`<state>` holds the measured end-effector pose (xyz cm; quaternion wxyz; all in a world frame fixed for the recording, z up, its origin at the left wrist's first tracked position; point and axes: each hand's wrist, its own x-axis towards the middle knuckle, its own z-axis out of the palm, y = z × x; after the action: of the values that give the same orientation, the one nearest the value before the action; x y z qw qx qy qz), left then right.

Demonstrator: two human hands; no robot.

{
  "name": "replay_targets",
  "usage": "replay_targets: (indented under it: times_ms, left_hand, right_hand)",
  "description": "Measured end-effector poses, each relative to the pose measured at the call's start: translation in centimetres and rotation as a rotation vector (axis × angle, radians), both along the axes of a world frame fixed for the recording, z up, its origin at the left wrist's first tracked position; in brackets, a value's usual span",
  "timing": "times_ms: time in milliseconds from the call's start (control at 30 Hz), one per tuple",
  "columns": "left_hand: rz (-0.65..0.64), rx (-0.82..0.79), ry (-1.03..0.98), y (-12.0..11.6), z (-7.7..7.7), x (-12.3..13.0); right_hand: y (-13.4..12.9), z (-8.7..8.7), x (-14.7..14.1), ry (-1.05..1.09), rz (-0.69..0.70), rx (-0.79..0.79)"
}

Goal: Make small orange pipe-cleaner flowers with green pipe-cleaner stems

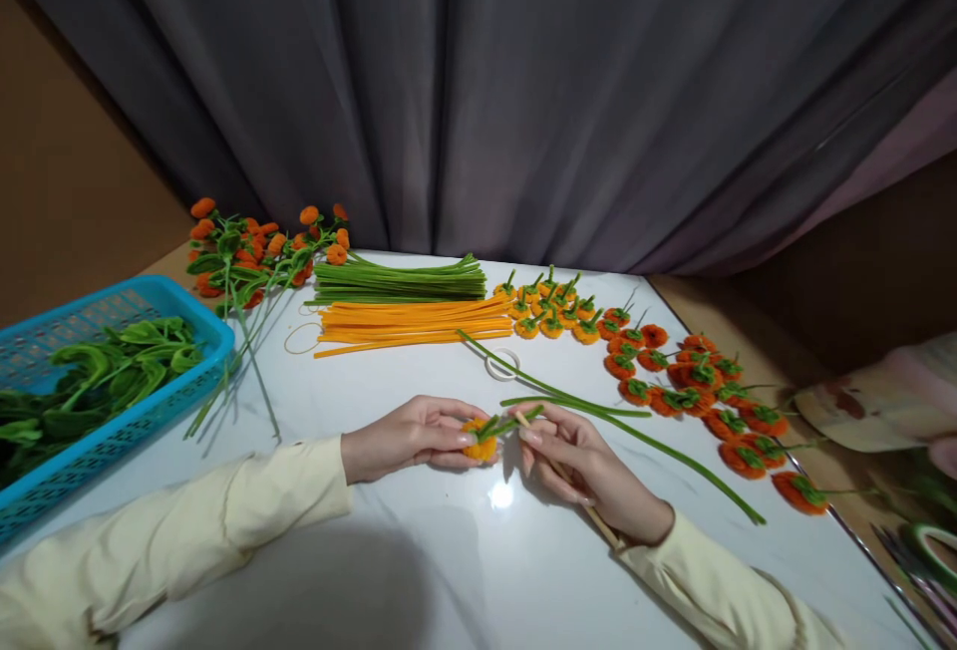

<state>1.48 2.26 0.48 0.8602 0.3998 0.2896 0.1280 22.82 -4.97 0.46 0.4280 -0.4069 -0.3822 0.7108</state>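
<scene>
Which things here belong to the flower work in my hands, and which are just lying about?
Likely in the work:
- left hand, holding a yellow flower head
- right hand, holding a stick
- green stems
- orange stems
- leaves in the blue basket

Seemingly just lying about:
- thin loop
- white ring

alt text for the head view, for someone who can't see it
Two hands work on a small orange-yellow flower: the left hand holds it, the right hand a thin stick. Green stems, orange stems and more flowers lie behind.

A dark curtain (478, 102) hangs behind the white table (314, 550).
</scene>
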Motion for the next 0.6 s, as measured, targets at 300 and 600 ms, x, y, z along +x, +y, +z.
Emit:
replay_targets:
  times_ms: [300, 600]
  left_hand:
    - [0.061, 0.016, 0.029, 0.1, 0.0, 0.0]
    - [0.036, 0.024, 0.070, -0.1, 0.2, 0.0]
  right_hand:
    - [-1.0, 1.0, -0.8, -0.101, 0.009, 0.046]
    - [-1.1, 1.3, -0.2, -0.910, -0.211, 0.517]
